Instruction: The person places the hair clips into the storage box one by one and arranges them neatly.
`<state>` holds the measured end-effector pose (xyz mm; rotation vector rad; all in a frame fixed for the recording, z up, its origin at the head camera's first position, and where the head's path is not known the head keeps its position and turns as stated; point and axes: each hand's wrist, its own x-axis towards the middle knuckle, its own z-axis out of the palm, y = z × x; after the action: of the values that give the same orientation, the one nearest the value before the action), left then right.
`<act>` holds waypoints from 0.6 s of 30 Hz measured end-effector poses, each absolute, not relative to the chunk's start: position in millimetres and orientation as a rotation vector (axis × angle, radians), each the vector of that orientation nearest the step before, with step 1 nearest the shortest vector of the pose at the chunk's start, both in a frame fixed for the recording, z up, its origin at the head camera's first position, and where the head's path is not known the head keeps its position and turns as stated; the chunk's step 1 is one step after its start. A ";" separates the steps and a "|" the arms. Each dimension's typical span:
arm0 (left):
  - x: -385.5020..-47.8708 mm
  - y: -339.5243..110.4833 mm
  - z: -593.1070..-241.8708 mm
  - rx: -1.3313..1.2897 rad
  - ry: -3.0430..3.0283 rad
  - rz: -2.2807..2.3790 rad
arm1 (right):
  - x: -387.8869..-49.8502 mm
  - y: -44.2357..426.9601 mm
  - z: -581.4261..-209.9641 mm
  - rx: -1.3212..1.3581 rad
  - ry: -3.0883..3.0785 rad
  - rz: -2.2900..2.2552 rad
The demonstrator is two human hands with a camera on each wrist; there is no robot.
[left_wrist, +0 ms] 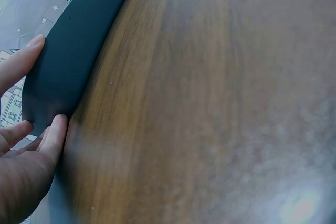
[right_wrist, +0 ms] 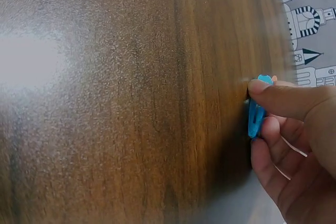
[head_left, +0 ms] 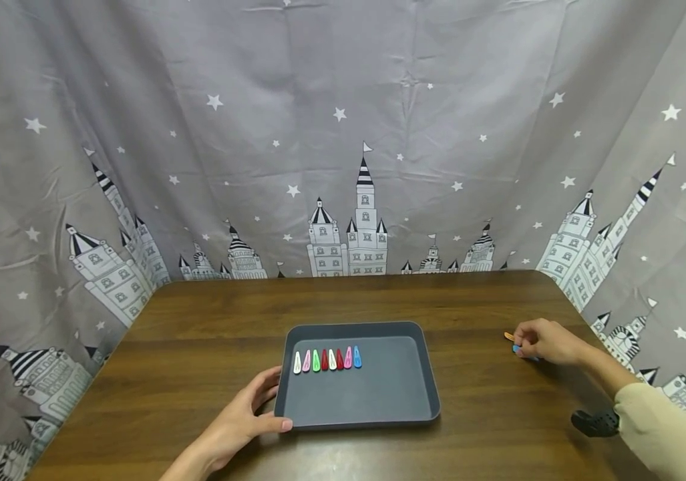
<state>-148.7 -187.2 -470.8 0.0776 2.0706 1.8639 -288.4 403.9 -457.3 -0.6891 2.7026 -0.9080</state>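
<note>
A row of snap hair clips [head_left: 316, 361] in white, pink, green, red and blue lies in the upper left of a dark grey tray [head_left: 391, 394]. At the tray's near left corner, my left hand [head_left: 243, 414] holds its walls, thumb in front and fingers on the side; in the left wrist view the hand [left_wrist: 31, 156] touches the tray wall [left_wrist: 79, 45]. Far to the right, my right hand [head_left: 550, 342] pinches a blue hair clip [right_wrist: 255, 116] between thumb and fingers, low over the table. An orange hair clip [head_left: 508, 336] shows just beyond those fingers, partly hidden.
The brown wooden table [head_left: 216, 334] extends around the tray on all sides. A grey curtain [head_left: 427, 87] printed with castles and stars hangs behind and at both sides. Something black [head_left: 595, 423] sits at the right sleeve.
</note>
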 end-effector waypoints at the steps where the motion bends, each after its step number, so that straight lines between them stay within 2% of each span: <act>1: -148.3 -187.3 -471.0 0.077 2.070 1.866 | -288.5 403.7 -456.9 -0.704 2.701 -0.907; 18: -143.9 -186.2 -473.5 0.092 2.075 1.889 | -296.0 388.6 -448.4 -0.639 2.535 -1.052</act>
<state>-143.9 -186.2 -473.5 0.0916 2.0751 1.8886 -296.0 388.6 -448.4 -0.6393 2.5352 -1.0521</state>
